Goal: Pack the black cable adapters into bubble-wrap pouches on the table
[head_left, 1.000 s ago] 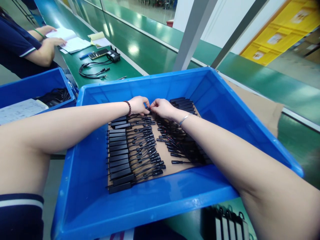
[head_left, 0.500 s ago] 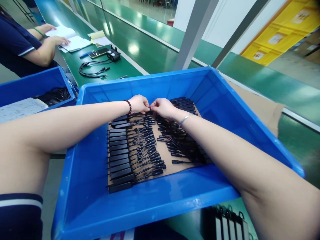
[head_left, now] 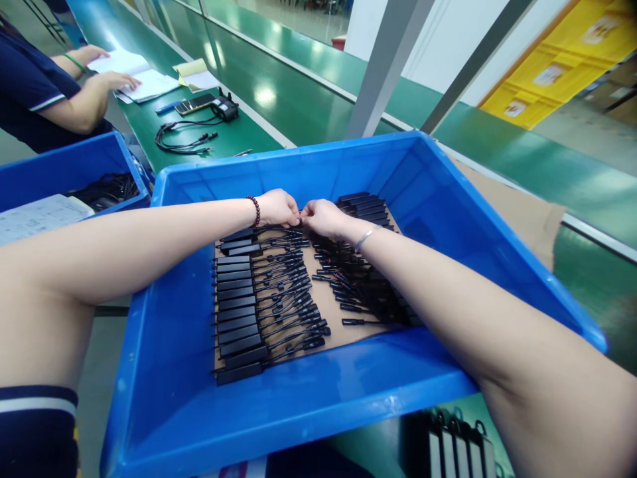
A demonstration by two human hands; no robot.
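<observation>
Inside a deep blue plastic crate, a person's bare left hand and bare right hand meet at 12 o'clock on a flat brown cardboard sheet. Fingertips of both appear pinched together on a small dark cable end with a trace of red; the fingers cover most of it, so its exact shape cannot be told.

On the sheet's 9 o'clock side lies a row of slim black rectangular plastic boxes, with thin black cables pointing toward 3 o'clock. A second row of similar black pieces fills the 3 o'clock side, partly hidden by the right forearm.

The cable end looks light, small and firm, on a lead that probably bends easily. The boxes are likely rigid, modest in weight and a little slick. A plug is best pinched by its stiff barrel, a box by its long sides; pulling on the thin cable could strain the joint or drag its neighbours.

Compared with one second ago, the left fingers, then more spread, are drawn in close around the cable end. Against half a second ago, the right hand sits slightly lower, toward 6 o'clock. Both rows lie as they did.
</observation>
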